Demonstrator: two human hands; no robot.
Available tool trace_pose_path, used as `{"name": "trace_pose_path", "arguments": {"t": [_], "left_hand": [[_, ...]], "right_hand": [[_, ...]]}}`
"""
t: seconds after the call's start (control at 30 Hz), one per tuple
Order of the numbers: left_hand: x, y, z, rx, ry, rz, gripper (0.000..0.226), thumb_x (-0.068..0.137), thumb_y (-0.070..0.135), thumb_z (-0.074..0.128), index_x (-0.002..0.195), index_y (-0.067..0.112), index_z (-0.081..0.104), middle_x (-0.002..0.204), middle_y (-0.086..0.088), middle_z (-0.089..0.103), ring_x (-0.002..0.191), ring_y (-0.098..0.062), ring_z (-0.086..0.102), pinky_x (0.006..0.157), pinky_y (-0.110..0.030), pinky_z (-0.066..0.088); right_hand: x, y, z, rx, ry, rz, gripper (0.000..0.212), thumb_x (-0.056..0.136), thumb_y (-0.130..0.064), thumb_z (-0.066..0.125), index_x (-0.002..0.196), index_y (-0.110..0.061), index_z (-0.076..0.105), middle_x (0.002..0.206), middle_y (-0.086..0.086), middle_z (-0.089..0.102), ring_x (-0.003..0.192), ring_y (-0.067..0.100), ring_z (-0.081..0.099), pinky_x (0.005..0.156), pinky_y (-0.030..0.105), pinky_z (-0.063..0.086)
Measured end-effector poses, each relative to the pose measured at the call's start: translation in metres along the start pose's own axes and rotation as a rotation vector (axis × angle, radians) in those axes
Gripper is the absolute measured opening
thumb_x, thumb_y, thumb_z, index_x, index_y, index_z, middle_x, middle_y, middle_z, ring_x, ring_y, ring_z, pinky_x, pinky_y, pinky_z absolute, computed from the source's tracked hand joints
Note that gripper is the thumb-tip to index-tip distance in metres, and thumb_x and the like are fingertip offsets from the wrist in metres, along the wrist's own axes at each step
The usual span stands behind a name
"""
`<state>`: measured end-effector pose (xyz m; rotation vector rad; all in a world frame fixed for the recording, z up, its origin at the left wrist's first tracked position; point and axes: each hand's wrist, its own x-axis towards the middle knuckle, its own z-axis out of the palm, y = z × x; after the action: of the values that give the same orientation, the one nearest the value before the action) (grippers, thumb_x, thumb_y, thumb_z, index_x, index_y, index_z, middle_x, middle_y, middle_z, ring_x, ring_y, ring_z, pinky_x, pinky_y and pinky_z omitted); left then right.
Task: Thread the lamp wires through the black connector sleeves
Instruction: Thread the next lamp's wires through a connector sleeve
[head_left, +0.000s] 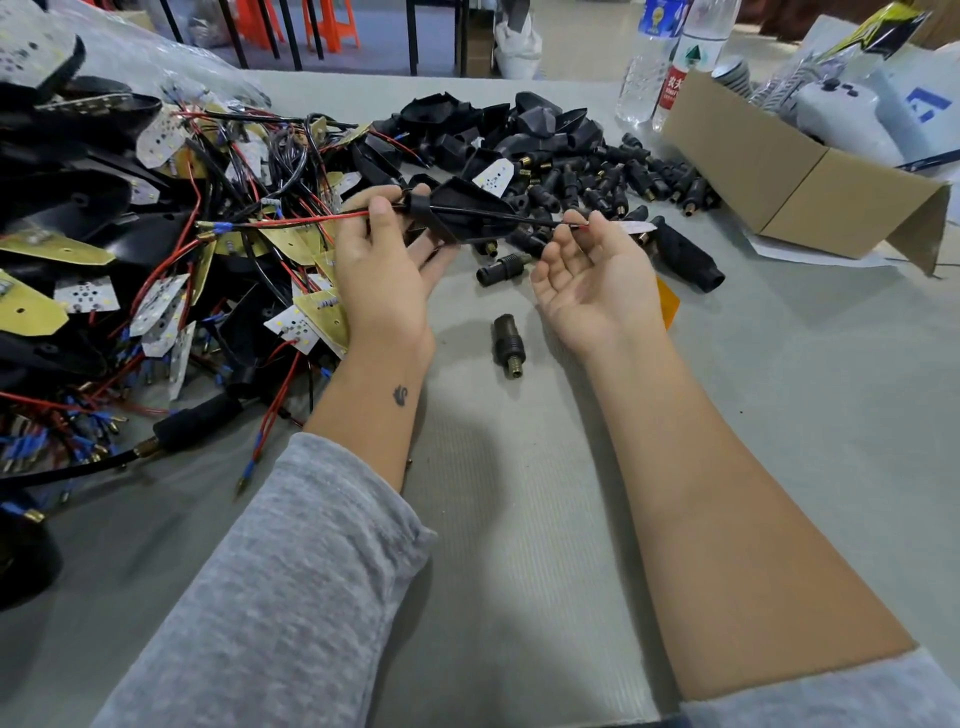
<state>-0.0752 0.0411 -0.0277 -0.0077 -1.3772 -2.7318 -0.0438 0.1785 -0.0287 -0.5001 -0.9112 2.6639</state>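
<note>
My left hand (382, 265) grips a black lamp housing (465, 215) just above the table, thumb over a red wire (301, 222) that trails left into the pile. A thin black wire (524, 220) runs out of the housing to the right. My right hand (592, 280), palm up, pinches the end of that wire between thumb and forefinger. Several black connector sleeves with brass ends lie behind the hands (613, 182); one lies alone in front of the hands (509, 340), another (501, 269) between my hands.
A tangled heap of wired LED boards and black housings (156, 260) fills the left side. An open cardboard box (789, 176) sits at the right, two water bottles (670, 62) behind it. A larger black sleeve (685, 254) lies right of my right hand.
</note>
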Motion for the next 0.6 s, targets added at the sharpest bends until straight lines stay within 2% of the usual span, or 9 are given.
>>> {"name": "trace_pose_path", "arguments": {"t": [0.1, 0.23, 0.43, 0.53, 0.6], "left_hand": [[0.001, 0.0, 0.0, -0.021, -0.001, -0.006, 0.018, 0.107, 0.023, 0.035, 0.104, 0.018, 0.052, 0.104, -0.003, 0.07, 0.095, -0.023, 0.072, 0.075, -0.029, 0.059], [0.002, 0.0, 0.0, -0.107, -0.029, -0.065, 0.011, 0.103, 0.015, 0.046, 0.112, 0.014, 0.053, 0.098, -0.004, 0.072, 0.099, -0.025, 0.071, 0.089, -0.039, 0.057], [-0.002, -0.004, 0.005, -0.013, -0.106, -0.113, 0.015, 0.103, 0.01, 0.045, 0.101, 0.013, 0.06, 0.103, -0.008, 0.071, 0.105, -0.026, 0.069, 0.094, -0.038, 0.055], [-0.002, -0.004, 0.005, 0.023, -0.108, -0.055, 0.016, 0.104, 0.012, 0.043, 0.1, 0.014, 0.059, 0.103, -0.007, 0.07, 0.098, -0.022, 0.071, 0.088, -0.033, 0.057], [-0.002, -0.004, 0.004, 0.021, -0.097, -0.022, 0.016, 0.104, 0.011, 0.043, 0.1, 0.013, 0.059, 0.101, -0.007, 0.07, 0.096, -0.022, 0.071, 0.088, -0.033, 0.057]], "right_hand": [[0.0, 0.002, 0.003, -0.057, 0.014, -0.022, 0.015, 0.098, -0.017, 0.051, 0.088, -0.015, 0.063, 0.059, -0.002, 0.063, 0.058, 0.011, 0.056, 0.063, 0.022, 0.048], [-0.001, 0.004, 0.003, -0.189, -0.018, -0.057, 0.024, 0.101, -0.015, 0.044, 0.09, -0.018, 0.064, 0.056, -0.006, 0.06, 0.056, 0.008, 0.053, 0.062, 0.02, 0.046], [-0.002, 0.011, 0.008, -0.475, -0.145, -0.133, 0.021, 0.099, -0.01, 0.047, 0.095, -0.016, 0.067, 0.06, -0.003, 0.049, 0.055, 0.009, 0.048, 0.057, 0.02, 0.041], [-0.003, 0.011, 0.009, -0.437, -0.114, -0.113, 0.013, 0.099, -0.015, 0.049, 0.096, -0.014, 0.062, 0.06, -0.002, 0.053, 0.054, 0.01, 0.051, 0.057, 0.021, 0.043], [-0.003, 0.008, 0.009, -0.357, -0.071, -0.063, 0.016, 0.101, -0.023, 0.047, 0.098, -0.011, 0.057, 0.062, 0.0, 0.062, 0.055, 0.012, 0.057, 0.06, 0.023, 0.047]]}}
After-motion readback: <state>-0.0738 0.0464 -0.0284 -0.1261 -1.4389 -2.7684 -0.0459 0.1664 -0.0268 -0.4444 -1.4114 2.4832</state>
